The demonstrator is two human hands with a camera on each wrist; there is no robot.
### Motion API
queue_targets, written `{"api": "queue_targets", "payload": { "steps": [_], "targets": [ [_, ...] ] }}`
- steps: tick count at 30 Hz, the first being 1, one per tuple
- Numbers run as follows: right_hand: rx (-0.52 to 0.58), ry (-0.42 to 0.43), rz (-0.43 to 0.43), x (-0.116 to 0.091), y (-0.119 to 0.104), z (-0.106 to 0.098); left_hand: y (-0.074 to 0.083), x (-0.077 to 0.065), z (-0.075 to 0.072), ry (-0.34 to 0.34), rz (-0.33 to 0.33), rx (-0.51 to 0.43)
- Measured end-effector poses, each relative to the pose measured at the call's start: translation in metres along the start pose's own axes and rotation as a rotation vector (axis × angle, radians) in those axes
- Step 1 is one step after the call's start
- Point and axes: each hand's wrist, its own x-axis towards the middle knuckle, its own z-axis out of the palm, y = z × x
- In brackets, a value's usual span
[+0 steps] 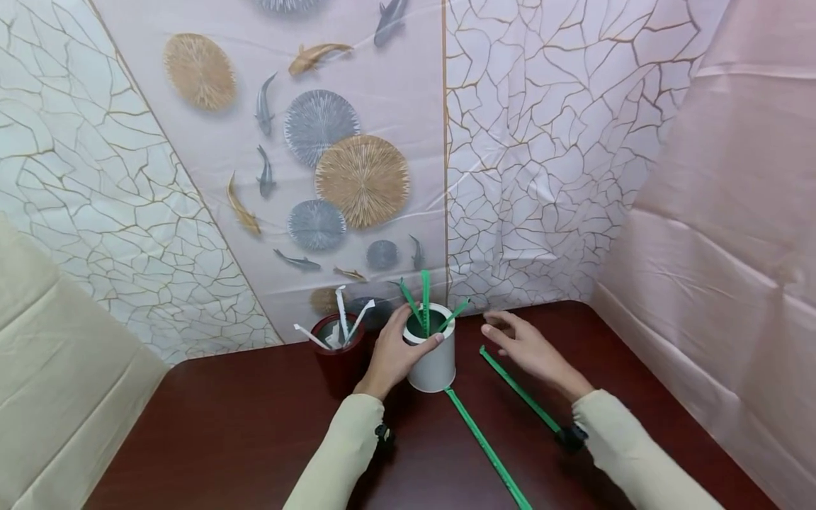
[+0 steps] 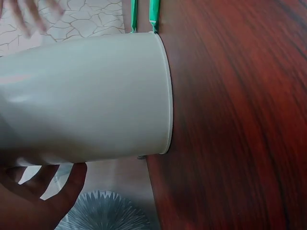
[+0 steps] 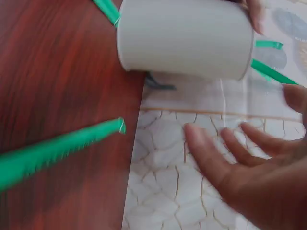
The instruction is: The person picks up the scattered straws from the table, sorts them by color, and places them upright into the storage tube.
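My left hand [image 1: 390,350] holds a white round canister [image 1: 432,370] at its rim, fingers round the left side and thumb across the front. The canister stands upright on the table, with several green-wrapped straws [image 1: 425,294] leaning in it. To the right of it, my right hand [image 1: 532,347] hovers with nothing in it, fingers loosely bent and spread in the right wrist view. Below that hand lies a long green straw [image 1: 519,388]. Another green straw [image 1: 486,450] runs from near the canister's base toward the front.
Left of the canister, close beside my left hand, stands a dark red cup [image 1: 334,368] with several white-wrapped straws [image 1: 343,312]. The dark wood table [image 1: 255,425] meets a patterned cloth backdrop [image 1: 523,212] behind, with cloth hanging at both sides.
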Motion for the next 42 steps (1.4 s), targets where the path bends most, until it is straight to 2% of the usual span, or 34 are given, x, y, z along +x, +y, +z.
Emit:
{"api": "queue_targets", "payload": {
  "steps": [5, 11, 17, 20, 23, 26, 29, 32, 36, 42],
  "targets": [
    [-0.116, -0.09, 0.147, -0.01, 0.018, -0.014, -0.004, -0.002, -0.006, 0.011, -0.017, 0.005],
    [-0.206, -0.164, 0.3, -0.021, 0.044, -0.004, -0.005, -0.003, -0.001, 0.011, -0.011, -0.019],
    [-0.389, -0.159, 0.337, -0.023, 0.046, 0.011, 0.001, -0.001, 0.004, -0.002, 0.009, -0.03],
    [-0.44, -0.164, 0.342, -0.021, 0.043, 0.016, 0.002, 0.0, 0.005, 0.004, 0.014, -0.025],
    [-0.438, -0.161, 0.344, -0.019, 0.042, 0.018, 0.002, 0.001, 0.004, 0.007, 0.017, -0.027],
    [-0.369, -0.136, 0.346, -0.017, 0.039, 0.016, 0.003, 0.0, 0.003, 0.006, 0.017, -0.032],
    [-0.254, -0.093, 0.323, -0.014, 0.03, 0.008, 0.003, -0.001, 0.002, 0.006, 0.02, -0.034],
    [-0.149, -0.046, 0.258, -0.011, 0.012, -0.005, 0.003, -0.002, 0.001, 0.011, 0.021, -0.033],
    [-0.058, 0.04, 0.116, -0.008, -0.023, -0.022, 0.003, -0.003, -0.001, 0.019, 0.013, -0.027],
    [0.061, 0.15, -0.132, -0.008, -0.089, -0.042, 0.002, -0.002, -0.002, 0.021, 0.008, -0.021]
  ]
}}
